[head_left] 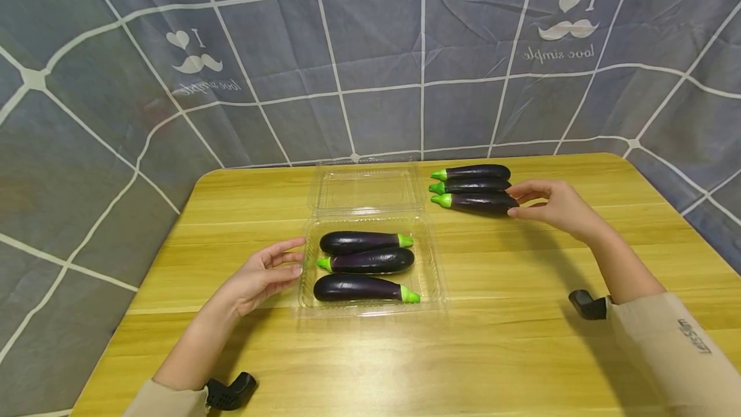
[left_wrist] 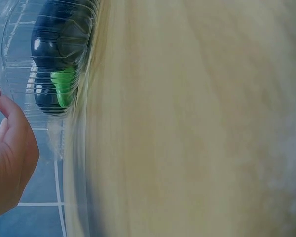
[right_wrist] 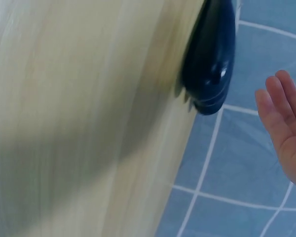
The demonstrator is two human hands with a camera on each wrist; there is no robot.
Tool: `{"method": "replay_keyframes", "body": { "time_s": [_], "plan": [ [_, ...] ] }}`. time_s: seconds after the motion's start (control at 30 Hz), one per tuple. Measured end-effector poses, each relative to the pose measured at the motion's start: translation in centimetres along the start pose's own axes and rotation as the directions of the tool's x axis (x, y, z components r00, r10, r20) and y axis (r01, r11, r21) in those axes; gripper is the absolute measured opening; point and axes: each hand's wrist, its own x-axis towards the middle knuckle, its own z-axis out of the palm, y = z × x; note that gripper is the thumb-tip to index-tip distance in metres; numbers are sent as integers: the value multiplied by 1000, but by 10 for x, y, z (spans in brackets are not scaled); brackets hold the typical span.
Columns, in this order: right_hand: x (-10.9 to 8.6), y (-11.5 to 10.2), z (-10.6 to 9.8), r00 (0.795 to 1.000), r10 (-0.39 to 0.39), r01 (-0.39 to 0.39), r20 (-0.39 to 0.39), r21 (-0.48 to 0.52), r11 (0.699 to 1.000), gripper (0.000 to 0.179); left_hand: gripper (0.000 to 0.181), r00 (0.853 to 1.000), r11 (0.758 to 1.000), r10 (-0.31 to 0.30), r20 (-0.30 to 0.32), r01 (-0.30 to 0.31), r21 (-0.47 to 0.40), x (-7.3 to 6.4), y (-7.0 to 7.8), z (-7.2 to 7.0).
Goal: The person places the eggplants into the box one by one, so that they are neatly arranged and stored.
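Observation:
A hinged clear plastic box (head_left: 431, 275) lies open with three dark purple eggplants in it: a back one (head_left: 359, 242), a middle one (head_left: 370, 261) and a front one (head_left: 356, 288). My left hand (head_left: 263, 275) is at the box's left edge, its fingertips touching the rim, thumb and fingers spread in the head view. Three more eggplants lie side by side at the back right, green stems to the left. By the blunt end of the nearest eggplant (head_left: 480, 203) is my right hand (head_left: 552, 208), thumb and fingers apart; the right wrist view shows a gap between it and an eggplant (right_wrist: 212, 64).
The box's transparent lid (head_left: 370, 188) is folded back flat behind the base. A wooden table (head_left: 492, 352) carries everything. Grey checked cloth (head_left: 382, 44) hangs behind and at both sides. Black wrist-worn devices (head_left: 231, 391) show at both sleeves.

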Motion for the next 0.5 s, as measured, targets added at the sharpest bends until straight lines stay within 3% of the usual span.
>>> {"method": "replay_keyframes", "body": {
  "time_s": [0.5],
  "plan": [
    [18,37,7,995,95,-96,-24,-48,994,54,61,1000,1000,3,2,-3,-3,0,0,0]
  ]
}}
